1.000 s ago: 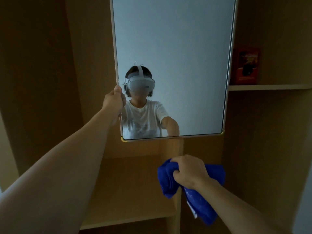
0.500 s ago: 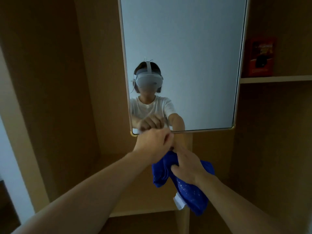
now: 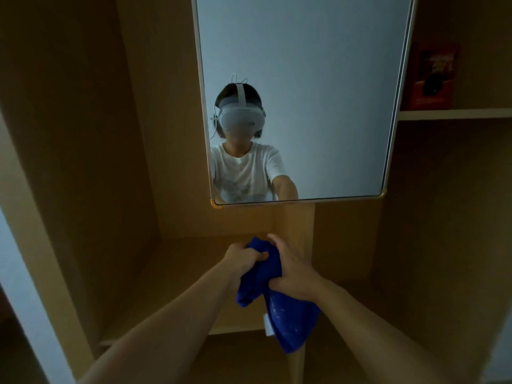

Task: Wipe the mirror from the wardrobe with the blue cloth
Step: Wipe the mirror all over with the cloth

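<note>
Both forearms point(image 3: 177, 322) bare, no sleeves, watch or rings visible. Reflection: white short-sleeved T-shirt point(image 3: 243, 173) with faint print on the chest; pale grey headset point(image 3: 241, 119), white top strap, thin cable on one side.

- mirror point(image 3: 318, 65): tall rectangle, thin pale frame with yellowish bottom corners, upright in the wooden wardrobe point(image 3: 83, 134). Glass reflects a person in a white tee and headset.
- blue cloth point(image 3: 279, 306): bunched below the mirror, clear of the glass, gripped by left hand point(image 3: 241, 259) and right hand point(image 3: 293, 273); loose end with white tag hangs down.
</note>
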### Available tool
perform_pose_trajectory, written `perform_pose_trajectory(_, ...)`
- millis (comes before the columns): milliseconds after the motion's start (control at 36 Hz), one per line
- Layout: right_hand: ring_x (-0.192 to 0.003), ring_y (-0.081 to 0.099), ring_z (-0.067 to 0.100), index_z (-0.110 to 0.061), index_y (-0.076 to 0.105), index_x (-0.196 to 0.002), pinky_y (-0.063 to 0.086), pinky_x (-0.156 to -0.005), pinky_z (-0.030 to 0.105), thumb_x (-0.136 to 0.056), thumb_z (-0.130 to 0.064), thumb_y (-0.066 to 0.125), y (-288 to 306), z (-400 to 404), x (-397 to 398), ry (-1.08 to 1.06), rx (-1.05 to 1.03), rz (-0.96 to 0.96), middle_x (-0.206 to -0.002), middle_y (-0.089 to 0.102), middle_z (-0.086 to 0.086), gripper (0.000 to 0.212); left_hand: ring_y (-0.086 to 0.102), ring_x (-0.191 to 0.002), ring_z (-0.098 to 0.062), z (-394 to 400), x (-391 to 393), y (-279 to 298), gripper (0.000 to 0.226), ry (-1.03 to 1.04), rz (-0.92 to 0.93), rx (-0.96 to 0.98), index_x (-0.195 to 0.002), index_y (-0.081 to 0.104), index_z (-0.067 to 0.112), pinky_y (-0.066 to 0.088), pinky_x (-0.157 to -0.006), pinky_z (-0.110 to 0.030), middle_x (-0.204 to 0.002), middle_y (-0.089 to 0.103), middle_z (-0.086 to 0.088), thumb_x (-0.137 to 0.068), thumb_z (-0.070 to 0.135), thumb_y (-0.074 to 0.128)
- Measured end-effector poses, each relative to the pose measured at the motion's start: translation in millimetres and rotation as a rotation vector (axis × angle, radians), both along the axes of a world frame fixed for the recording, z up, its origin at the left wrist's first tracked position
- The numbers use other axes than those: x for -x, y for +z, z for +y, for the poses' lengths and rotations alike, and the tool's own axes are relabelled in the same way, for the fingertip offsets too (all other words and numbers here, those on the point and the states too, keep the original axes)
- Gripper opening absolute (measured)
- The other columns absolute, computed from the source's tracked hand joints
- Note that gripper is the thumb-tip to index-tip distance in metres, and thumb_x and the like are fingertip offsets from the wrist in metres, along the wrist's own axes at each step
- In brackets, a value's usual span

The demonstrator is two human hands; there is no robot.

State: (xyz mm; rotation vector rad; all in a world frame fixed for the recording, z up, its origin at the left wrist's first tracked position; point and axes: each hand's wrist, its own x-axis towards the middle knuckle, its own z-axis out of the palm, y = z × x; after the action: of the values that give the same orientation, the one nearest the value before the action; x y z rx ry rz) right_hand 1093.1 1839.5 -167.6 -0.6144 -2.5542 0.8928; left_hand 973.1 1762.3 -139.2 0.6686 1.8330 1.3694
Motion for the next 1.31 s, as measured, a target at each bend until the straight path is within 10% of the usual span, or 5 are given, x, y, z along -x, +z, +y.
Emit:
perform_pose_trajectory(250,-0.123,0.047,0.017,-0.033,0.031,-0.144,0.033,-0.108,0.039,-0.079,-0.049,0.068,-4,11,-18,0.002,0.699,-0.081,-0.138,0.047,-0.005,0.076,0.063,-0.089,-0.025,-6,15,-3,0.033,-0.129,0.118,-0.007,-0.113,0.059,0.011,0.052,-0.064,-0.034,-0.100,0.065,-0.007,-0.082,0.003,0.067)
perform_pose_trajectory(806,-0.093,0.066,0.019,-0.029,0.064,-0.102,0.052,-0.078,0.032,-0.079,-0.020,0.070,19,25,-15,-0.137,0.625,-0.092,-0.102,0.069,-0.002,0.025,0.066,-0.087,-0.017,-9,34,-15,0.035,-0.297,0.191,-0.014,-0.098,0.061,0.018,0.056,-0.072,-0.029,-0.107,0.067,-0.003,-0.074,0.038,0.076)
perform_pose_trajectory(944,-0.093,0.061,0.018,-0.031,0.055,-0.108,0.049,-0.071,0.028,-0.084,-0.012,0.065,22,17,-7,-0.172,0.547,-0.027,-0.105,0.061,-0.002,0.033,0.055,-0.081,-0.014,0,21,-24,0.044,0.076,0.631,0.134,-0.104,0.047,0.014,0.044,-0.061,-0.026,-0.100,0.056,0.001,-0.079,0.044,0.069)
perform_pose_trajectory(1111,-0.091,0.067,0.024,-0.027,0.057,-0.117,0.054,-0.085,0.040,-0.082,-0.008,0.066,14,5,2,-0.141,0.616,0.022,-0.103,0.068,0.003,0.041,0.068,-0.086,-0.025,0,-10,-15,0.070,-0.136,-0.098,0.084,-0.110,0.058,0.008,0.057,-0.063,-0.031,-0.105,0.064,-0.010,-0.079,0.070,0.048)
perform_pose_trajectory(1306,-0.092,0.063,0.018,-0.023,0.054,-0.126,0.054,-0.074,0.027,-0.095,-0.023,0.055,4,9,-8,-0.061,0.927,0.223,-0.119,0.062,0.004,0.031,0.057,-0.099,-0.033,4,0,-23,0.031,0.135,-0.400,-0.063,-0.122,0.047,0.001,0.049,-0.076,-0.041,-0.111,0.058,-0.018,-0.093,0.012,0.043)
